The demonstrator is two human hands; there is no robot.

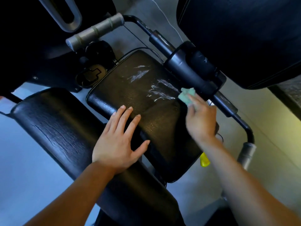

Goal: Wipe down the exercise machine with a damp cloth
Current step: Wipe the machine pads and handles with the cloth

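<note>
The exercise machine's black padded seat (130,88) fills the middle of the head view, with wet streaks shining on its far right part. My right hand (199,119) holds a small pale green cloth (186,95) at the seat's right edge, close to the black frame tube (184,66). It is blurred by motion. My left hand (116,141) lies flat with spread fingers across the gap between the seat and the long black pad (53,126) at the lower left.
A large black back pad (244,35) hangs at the upper right. Grey handle grips sit at the top (96,31) and at the right (246,154). A yellow lever (204,160) pokes out under the seat's right edge. Pale floor surrounds the machine.
</note>
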